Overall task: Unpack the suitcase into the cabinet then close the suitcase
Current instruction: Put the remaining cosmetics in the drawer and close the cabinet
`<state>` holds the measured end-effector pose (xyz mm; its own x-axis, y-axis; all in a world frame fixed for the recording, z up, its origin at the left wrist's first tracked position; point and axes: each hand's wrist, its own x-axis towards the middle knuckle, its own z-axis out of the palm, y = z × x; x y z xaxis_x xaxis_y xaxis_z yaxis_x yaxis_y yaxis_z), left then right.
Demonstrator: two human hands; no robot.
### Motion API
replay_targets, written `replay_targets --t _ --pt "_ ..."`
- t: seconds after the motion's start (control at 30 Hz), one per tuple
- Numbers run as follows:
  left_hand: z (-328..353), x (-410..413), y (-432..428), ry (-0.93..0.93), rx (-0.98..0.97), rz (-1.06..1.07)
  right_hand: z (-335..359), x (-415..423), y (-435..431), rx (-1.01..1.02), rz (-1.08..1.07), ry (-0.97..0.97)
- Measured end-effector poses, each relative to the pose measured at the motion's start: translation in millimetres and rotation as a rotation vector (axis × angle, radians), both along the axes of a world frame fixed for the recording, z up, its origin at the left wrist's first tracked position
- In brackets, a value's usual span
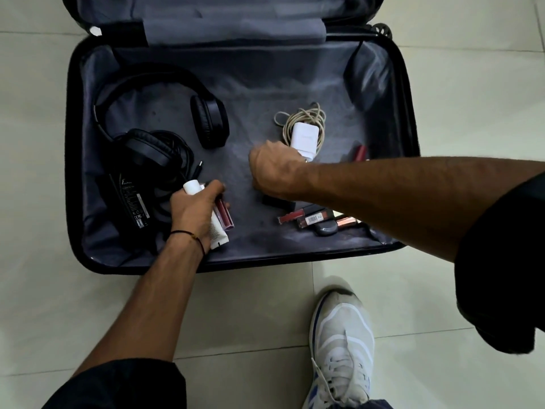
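Grey lining covers the inside of the suitcase, which lies wide open on the pale tiled floor in front of the person.

- At the left end of the near half sit black headphones, one ear cup resting on a black power brick with black cables tangled round it.
- Just right of the brick, the left hand is down in the case. Its fingers are wrapped round a white tube and a dark red lip gloss, both held together.
- Near the middle, the right hand reaches in knuckles up, fingers curled under. I cannot tell whether they hold anything.
- Right beside its knuckles lies a white charger on a loose coil of cream cable.
- Below the right forearm, near the front wall, a small heap of lip gloss tubes lies on the lining.
- Another red tube shows just above the forearm.

On the floor in front of the case stands a white trainer.
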<state>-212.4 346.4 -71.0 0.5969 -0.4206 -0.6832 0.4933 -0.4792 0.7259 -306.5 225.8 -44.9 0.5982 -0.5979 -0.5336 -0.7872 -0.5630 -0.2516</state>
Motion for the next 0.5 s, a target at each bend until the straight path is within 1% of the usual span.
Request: replay_targets --t 0.1,0.23,0.33,0.37,0.43,0.5 --pt "1.2 -2.0 0.2 0.029 -0.015 -0.018 -2.4 -6.7 -0.1 0.000 -0.004 0.042" --pt "3.4 -3.3 1.6 0.078 -0.032 -0.060 -5.0 -14.0 -7.6 0.064 0.075 0.017" --pt "4.4 -3.3 1.0 0.096 -0.038 -0.059 -3.9 -24.1 -18.0 0.155 -0.033 -0.049" --pt "4.6 -2.8 0.8 0.097 -0.037 -0.062 -3.3 -29.7 -20.7 0.228 -0.116 -0.097" --pt "4.4 -1.8 0.9 0.102 -0.036 -0.067 -1.0 -41.5 -22.2 0.477 -0.309 -0.204" --pt "3.6 -1.9 1.4 0.107 -0.037 -0.076 -0.7 -53.5 -21.7 0.705 -0.432 -0.295"
